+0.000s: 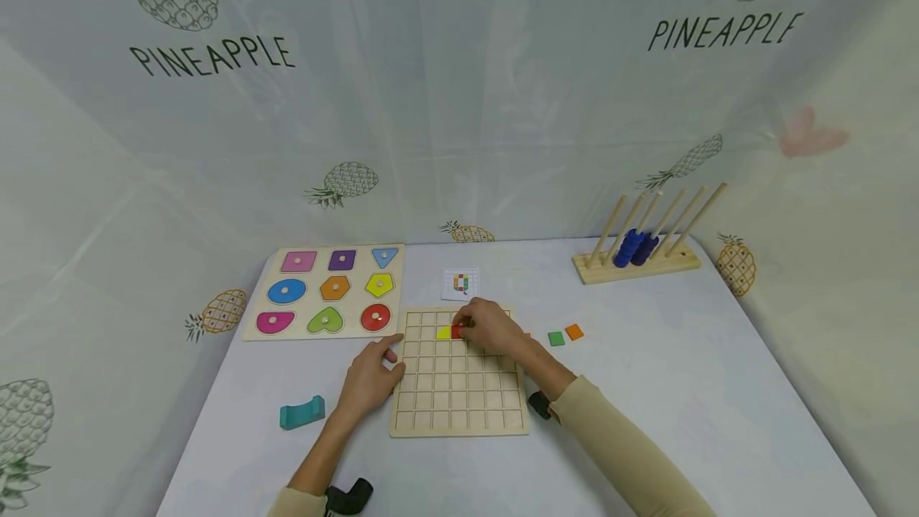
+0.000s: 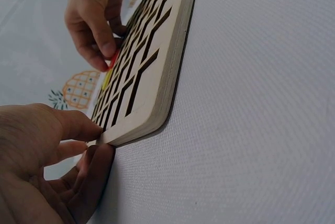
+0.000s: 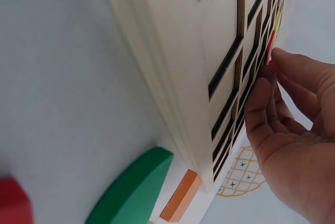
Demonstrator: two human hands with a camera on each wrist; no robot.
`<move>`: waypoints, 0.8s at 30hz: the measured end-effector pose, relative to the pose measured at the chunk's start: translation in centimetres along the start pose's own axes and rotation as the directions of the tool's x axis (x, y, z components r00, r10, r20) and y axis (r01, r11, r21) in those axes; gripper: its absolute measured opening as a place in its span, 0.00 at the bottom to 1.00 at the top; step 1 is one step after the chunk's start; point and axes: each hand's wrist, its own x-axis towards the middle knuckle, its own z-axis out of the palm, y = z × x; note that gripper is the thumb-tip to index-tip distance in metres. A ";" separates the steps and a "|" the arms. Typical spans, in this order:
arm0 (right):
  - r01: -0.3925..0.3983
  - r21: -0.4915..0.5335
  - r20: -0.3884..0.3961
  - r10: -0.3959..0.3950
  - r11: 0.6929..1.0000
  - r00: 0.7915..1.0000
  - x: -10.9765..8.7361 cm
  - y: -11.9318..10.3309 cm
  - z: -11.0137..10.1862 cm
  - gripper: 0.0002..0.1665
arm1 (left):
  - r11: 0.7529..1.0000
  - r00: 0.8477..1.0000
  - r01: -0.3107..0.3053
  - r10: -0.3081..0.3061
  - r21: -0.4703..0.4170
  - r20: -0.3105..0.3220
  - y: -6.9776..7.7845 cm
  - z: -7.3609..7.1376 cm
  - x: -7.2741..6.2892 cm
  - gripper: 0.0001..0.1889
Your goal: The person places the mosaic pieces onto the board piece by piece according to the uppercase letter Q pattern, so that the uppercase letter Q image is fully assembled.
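A wooden grid board (image 1: pixel 459 425) lies flat, with square recesses across it. My left hand (image 1: pixel 369 377) is at its left edge, index finger and thumb spread apart and touching the rim. In the left wrist view, a fingertip of the left hand (image 2: pixel 31 145) rests on the board's corner. Over an upper row, my right hand (image 1: pixel 491 328) pinches a small red square tile (image 1: pixel 456 332) at a recess. Directly left of it, a yellow tile (image 1: pixel 443 333) sits in the grid. The right wrist view shows thumb and fingers of the right hand (image 3: pixel 298 114) at the red tile.
Right of the board lie a green tile (image 1: pixel 556 338) and an orange tile (image 1: pixel 573 332). Behind it is a pattern card (image 1: pixel 460 284). A shape puzzle (image 1: pixel 323 294) stands back left, a teal block (image 1: pixel 301 413) front left, a peg rack with blue beads (image 1: pixel 639 262) back right.
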 end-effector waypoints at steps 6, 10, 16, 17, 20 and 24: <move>-0.008 0.011 0.011 0.008 1.000 1.000 -0.3 0.3 -0.4 0.09 | 1.000 1.000 -0.005 0.005 0.000 -0.004 0.0 0.1 0.0 0.27; -0.025 0.016 0.017 0.025 1.000 1.000 -0.6 0.4 -0.9 0.11 | 1.000 1.000 -0.007 0.007 0.005 -0.009 -0.1 0.0 0.0 0.26; -0.063 0.061 0.013 0.062 0.996 0.998 -1.1 0.4 -1.7 0.11 | 1.000 1.000 0.006 -0.006 -0.002 0.002 -0.1 -0.1 0.1 0.27; -0.065 0.063 0.011 0.064 0.996 0.998 -1.2 0.5 -1.8 0.11 | 1.000 1.000 0.008 -0.008 -0.003 0.003 -0.1 -0.1 0.1 0.27; -0.084 0.068 0.004 0.084 0.994 0.996 -1.6 0.8 -2.2 0.10 | 1.000 1.000 0.010 -0.010 -0.006 0.004 -0.2 -0.1 0.2 0.27; -0.109 0.073 -0.012 0.110 0.991 0.994 -2.4 1.4 -2.9 0.11 | 1.000 1.000 0.005 -0.005 -0.004 0.003 -0.3 0.0 0.2 0.27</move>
